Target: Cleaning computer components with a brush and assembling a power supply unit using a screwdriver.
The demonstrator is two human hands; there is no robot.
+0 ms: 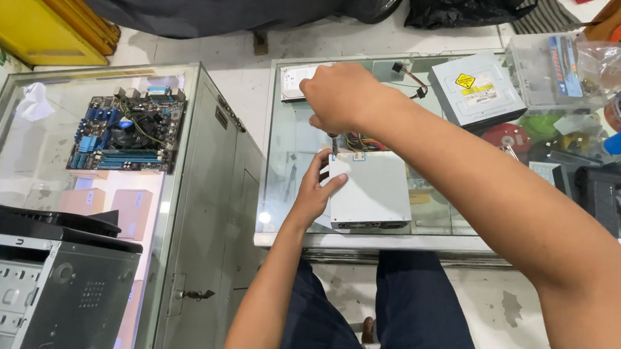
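right forearm crosses the near right of the frame, black sleeve at the corner, running up to the right hand [342, 96] over the glass counter [275, 194]. fingers curled shut in a fist around a screwdriver [333, 147]; only the lower shaft shows under the hand, tip down at the far-left corner of the white power supply box [369, 189]. left hand [316, 191] comes up from below, fingers pressed together and laid against the left edge of the box, thumb on its top, steadying it. box lies flat on the glass near the counter's near edge, coloured cable bundle [364, 141] coming off its far side. person's dark trousers visible under the counter.

far of the right hand: a hard drive [291, 81], partly hidden by the fist. far right: grey optical drive [478, 89] with a yellow sticker, clear plastic boxes, clutter beyond, too jumbled to sort. left of scene: second glass case with a motherboard [128, 129] lying on top, blue slots, and a crumpled white tissue [36, 102] beside it. near left: open bare metal pc case [19, 291]. yellow panel [19, 4] at far left, dark cloth across the far middle.
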